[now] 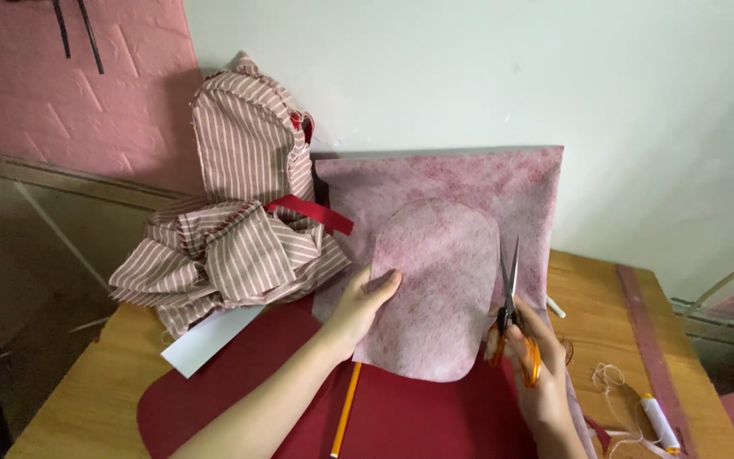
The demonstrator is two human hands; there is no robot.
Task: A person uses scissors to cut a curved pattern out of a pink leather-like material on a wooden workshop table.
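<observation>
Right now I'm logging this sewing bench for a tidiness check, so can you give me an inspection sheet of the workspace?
Surface: wooden table, partly under a dark red sheet.
Job's things: rounded mottled pink felt piece lying on a larger sheet of the same felt; orange-handled scissors, blades pointing away.
Clutter: heap of red-and-white striped cloth, white paper strip, orange pencil, white thread spool with loose thread.
Grips: left hand pinches the rounded piece's edge; right hand holds the scissors.
Cables: nothing seen.
Surroundings: white wall, pink brick-patterned wall.
</observation>
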